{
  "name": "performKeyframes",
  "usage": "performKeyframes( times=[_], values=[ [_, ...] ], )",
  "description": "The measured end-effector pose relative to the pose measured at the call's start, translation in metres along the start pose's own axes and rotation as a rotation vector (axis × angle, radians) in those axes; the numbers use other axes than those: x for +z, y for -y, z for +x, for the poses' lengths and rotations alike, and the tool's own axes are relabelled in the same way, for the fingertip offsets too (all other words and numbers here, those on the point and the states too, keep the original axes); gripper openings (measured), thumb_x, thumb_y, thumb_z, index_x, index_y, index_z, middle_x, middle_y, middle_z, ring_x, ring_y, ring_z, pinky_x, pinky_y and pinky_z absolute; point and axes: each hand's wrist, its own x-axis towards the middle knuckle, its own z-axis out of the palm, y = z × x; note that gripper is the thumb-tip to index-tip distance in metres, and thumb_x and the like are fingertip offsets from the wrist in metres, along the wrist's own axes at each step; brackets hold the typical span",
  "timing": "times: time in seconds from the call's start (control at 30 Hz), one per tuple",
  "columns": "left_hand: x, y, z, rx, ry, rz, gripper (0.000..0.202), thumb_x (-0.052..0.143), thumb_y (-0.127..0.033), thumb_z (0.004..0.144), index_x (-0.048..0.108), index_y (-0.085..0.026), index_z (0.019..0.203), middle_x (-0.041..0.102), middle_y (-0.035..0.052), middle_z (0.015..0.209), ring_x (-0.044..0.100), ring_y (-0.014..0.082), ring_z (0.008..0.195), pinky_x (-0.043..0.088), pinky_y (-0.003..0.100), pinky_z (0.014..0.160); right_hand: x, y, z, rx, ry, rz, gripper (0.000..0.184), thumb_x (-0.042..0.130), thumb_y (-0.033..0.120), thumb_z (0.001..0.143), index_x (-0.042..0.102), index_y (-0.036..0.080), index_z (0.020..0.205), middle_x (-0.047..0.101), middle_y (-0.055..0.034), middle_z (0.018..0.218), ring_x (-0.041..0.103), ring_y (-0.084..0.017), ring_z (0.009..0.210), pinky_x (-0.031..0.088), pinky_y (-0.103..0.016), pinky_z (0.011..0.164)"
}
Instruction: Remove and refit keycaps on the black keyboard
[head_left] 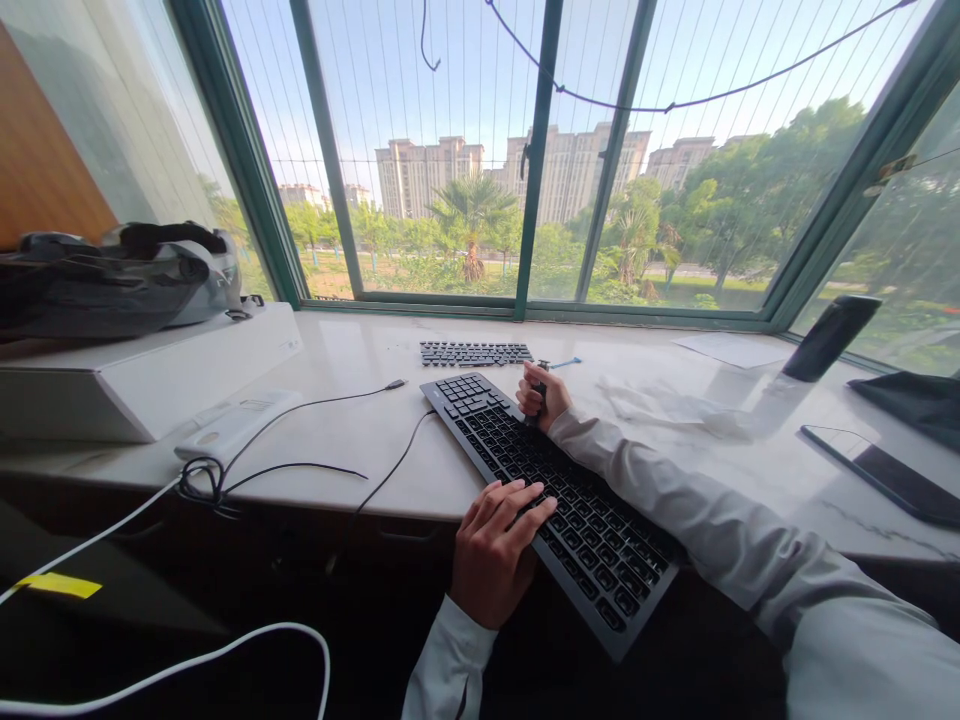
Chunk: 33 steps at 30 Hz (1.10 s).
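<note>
A black keyboard (544, 475) lies aslant across the table's front edge, its near end jutting out past it. Most of its key places are bare of caps; capped keys show at the far end. My left hand (499, 540) rests on its left long side, fingers stretched over the key places, thumb hidden. My right hand (547, 398) is closed around a small black upright object (541, 385) above the keyboard's far right side; its kind cannot be made out. Just beyond this hand lies a thin blue tool (568, 362). Removed keycaps (476, 354) are laid out in rows behind the keyboard.
A white box (150, 370) with a dark bag (127, 275) on top stands left. Near it lie a power strip (232, 425) and loose cables (214, 485). On the right are a clear plastic bag (667, 405), a phone (885, 470) and a black bottle (832, 338).
</note>
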Motion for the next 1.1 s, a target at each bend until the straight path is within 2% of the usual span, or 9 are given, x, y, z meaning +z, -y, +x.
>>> performKeyframes(
  times=[0.23, 0.37, 0.47, 0.63, 0.83, 0.93, 1.1],
  values=[
    [0.0, 0.0, 0.0, 0.009, 0.004, 0.012, 0.038, 0.036, -0.024, 0.093, 0.064, -0.024, 0.119, 0.065, 0.0033, 0.121, 0.054, 0.0187, 0.116, 0.038, 0.038, 0.106, -0.001, -0.009, 0.006, -0.107, -0.11, -0.089, 0.043, 0.063, 0.041, 0.076, 0.029, 0.023, 0.057, 0.023, 0.0111, 0.036, 0.017, -0.005, 0.031, 0.014, -0.02, 0.03],
    [0.0, 0.001, -0.001, 0.007, 0.009, 0.004, 0.037, 0.037, -0.025, 0.093, 0.064, -0.024, 0.119, 0.065, 0.0032, 0.121, 0.053, 0.0188, 0.116, 0.038, 0.038, 0.106, 0.002, -0.011, 0.005, -0.174, -0.122, -0.145, 0.041, 0.064, 0.04, 0.076, 0.031, 0.024, 0.056, 0.024, 0.0107, 0.035, 0.02, -0.006, 0.03, 0.015, -0.021, 0.029],
    [0.0, 0.001, -0.001, 0.009, 0.009, 0.001, 0.037, 0.038, -0.024, 0.092, 0.064, -0.024, 0.118, 0.065, 0.0026, 0.121, 0.054, 0.0185, 0.116, 0.037, 0.038, 0.107, 0.0, -0.01, 0.005, -0.142, -0.122, -0.079, 0.04, 0.062, 0.037, 0.076, 0.03, 0.024, 0.056, 0.024, 0.0108, 0.035, 0.019, -0.006, 0.03, 0.015, -0.02, 0.029],
    [0.001, 0.001, 0.0, 0.004, 0.0, -0.001, 0.037, 0.038, -0.024, 0.092, 0.064, -0.025, 0.119, 0.065, 0.0025, 0.121, 0.054, 0.0185, 0.116, 0.037, 0.038, 0.106, -0.01, -0.003, 0.008, -0.031, -0.206, 0.14, 0.037, 0.056, 0.03, 0.077, 0.025, 0.023, 0.058, 0.018, 0.0117, 0.035, 0.013, -0.006, 0.031, 0.011, -0.02, 0.029],
    [0.001, 0.001, -0.001, 0.013, -0.008, 0.003, 0.037, 0.037, -0.024, 0.092, 0.064, -0.025, 0.118, 0.065, 0.0029, 0.12, 0.054, 0.0185, 0.115, 0.039, 0.038, 0.105, -0.017, -0.001, 0.011, 0.05, -0.261, 0.279, 0.036, 0.052, 0.025, 0.079, 0.022, 0.022, 0.058, 0.017, 0.0115, 0.036, 0.013, -0.006, 0.031, 0.011, -0.018, 0.03],
    [0.002, 0.001, -0.001, 0.016, -0.016, 0.002, 0.037, 0.038, -0.024, 0.092, 0.064, -0.025, 0.118, 0.066, 0.0035, 0.119, 0.055, 0.0187, 0.114, 0.039, 0.038, 0.105, -0.018, -0.001, 0.01, 0.048, -0.276, 0.293, 0.037, 0.052, 0.026, 0.078, 0.02, 0.022, 0.059, 0.016, 0.0117, 0.036, 0.013, -0.006, 0.03, 0.012, -0.018, 0.03],
    [0.003, 0.002, -0.001, 0.006, -0.024, -0.023, 0.036, 0.039, -0.023, 0.092, 0.064, -0.025, 0.118, 0.065, 0.002, 0.12, 0.054, 0.0182, 0.116, 0.037, 0.037, 0.106, -0.012, -0.002, 0.008, -0.045, -0.231, 0.204, 0.039, 0.055, 0.03, 0.075, 0.02, 0.023, 0.058, 0.017, 0.0113, 0.036, 0.015, -0.006, 0.03, 0.011, -0.02, 0.029]
  ],
)
